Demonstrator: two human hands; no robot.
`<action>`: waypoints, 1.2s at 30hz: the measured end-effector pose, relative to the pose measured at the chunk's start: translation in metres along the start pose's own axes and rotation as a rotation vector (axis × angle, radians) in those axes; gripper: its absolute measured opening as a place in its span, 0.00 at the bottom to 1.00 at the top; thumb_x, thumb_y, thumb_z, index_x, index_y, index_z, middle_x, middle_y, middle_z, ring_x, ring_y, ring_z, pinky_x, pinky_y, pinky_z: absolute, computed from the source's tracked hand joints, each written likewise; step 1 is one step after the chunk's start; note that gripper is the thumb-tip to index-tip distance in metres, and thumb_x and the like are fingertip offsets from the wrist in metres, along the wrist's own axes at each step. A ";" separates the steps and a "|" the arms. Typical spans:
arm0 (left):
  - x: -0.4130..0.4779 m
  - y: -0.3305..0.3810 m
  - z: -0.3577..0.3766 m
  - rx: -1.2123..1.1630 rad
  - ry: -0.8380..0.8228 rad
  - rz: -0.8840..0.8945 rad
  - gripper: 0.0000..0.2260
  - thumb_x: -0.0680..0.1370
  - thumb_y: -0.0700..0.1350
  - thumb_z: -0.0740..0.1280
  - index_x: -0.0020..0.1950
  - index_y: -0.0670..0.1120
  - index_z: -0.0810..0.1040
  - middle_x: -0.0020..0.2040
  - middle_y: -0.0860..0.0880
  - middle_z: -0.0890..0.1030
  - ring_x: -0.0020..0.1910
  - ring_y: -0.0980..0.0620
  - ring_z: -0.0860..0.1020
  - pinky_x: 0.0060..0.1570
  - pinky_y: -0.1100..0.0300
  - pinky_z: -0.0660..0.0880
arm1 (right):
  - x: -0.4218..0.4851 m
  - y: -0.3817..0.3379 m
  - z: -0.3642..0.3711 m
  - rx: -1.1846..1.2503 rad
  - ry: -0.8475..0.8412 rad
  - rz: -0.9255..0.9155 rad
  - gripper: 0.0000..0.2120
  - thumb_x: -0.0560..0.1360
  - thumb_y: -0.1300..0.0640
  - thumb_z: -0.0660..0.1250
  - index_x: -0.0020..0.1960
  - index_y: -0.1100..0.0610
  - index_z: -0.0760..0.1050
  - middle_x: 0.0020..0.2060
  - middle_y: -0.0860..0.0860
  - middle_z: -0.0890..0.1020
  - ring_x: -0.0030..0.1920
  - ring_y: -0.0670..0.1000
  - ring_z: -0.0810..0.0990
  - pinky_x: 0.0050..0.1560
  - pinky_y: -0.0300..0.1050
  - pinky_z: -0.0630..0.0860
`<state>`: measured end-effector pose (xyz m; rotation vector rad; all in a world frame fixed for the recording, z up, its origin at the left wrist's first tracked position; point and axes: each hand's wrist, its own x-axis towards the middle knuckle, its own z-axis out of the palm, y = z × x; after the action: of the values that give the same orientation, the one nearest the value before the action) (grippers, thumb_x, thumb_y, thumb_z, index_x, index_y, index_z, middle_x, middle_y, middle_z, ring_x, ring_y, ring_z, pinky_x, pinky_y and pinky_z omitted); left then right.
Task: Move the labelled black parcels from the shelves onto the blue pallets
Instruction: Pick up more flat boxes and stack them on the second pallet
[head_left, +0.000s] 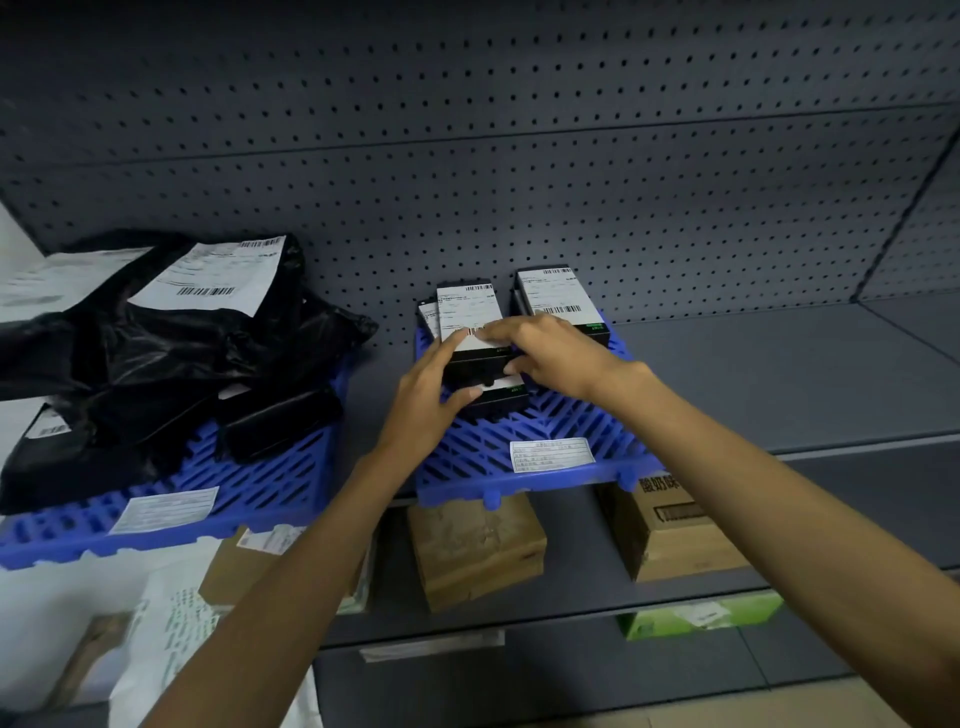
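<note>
view: head cam only, wide-angle
faces: forward and down at shelf (779, 364) with pegboard back (519, 156)
range: close, arm's reach; both forearms enter from bottom edge
covers: blue pallets (519, 447) on shelf, lower shelves under its front edge
shared: none, single view

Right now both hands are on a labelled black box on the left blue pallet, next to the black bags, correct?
Not quite. In the head view both the left hand and right hand hold the black box on the right pallet; the black bags lie on the left pallet.
</note>
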<state>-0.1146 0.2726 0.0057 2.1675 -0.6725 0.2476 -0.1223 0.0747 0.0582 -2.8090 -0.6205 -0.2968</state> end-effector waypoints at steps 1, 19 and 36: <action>0.001 0.000 0.001 -0.023 0.018 -0.015 0.31 0.76 0.41 0.71 0.77 0.50 0.64 0.70 0.48 0.72 0.65 0.48 0.74 0.65 0.50 0.73 | 0.002 -0.002 0.001 0.017 -0.015 0.000 0.31 0.73 0.72 0.67 0.73 0.57 0.68 0.71 0.52 0.72 0.69 0.52 0.73 0.68 0.45 0.70; -0.016 -0.009 0.001 -0.105 -0.067 0.031 0.38 0.72 0.39 0.75 0.77 0.53 0.61 0.75 0.51 0.67 0.72 0.54 0.67 0.71 0.51 0.67 | -0.026 -0.027 -0.006 0.116 0.012 0.117 0.37 0.69 0.79 0.62 0.73 0.52 0.70 0.68 0.50 0.76 0.51 0.50 0.84 0.56 0.48 0.80; 0.014 -0.008 0.031 0.034 0.026 0.031 0.38 0.73 0.39 0.74 0.77 0.55 0.61 0.80 0.52 0.53 0.77 0.52 0.57 0.71 0.55 0.62 | -0.001 0.031 -0.041 0.148 -0.097 0.155 0.17 0.82 0.55 0.61 0.70 0.52 0.72 0.66 0.53 0.77 0.67 0.53 0.73 0.69 0.49 0.67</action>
<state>-0.1003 0.2475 -0.0134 2.1842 -0.6924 0.3056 -0.1158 0.0350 0.0911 -2.7207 -0.4227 -0.0818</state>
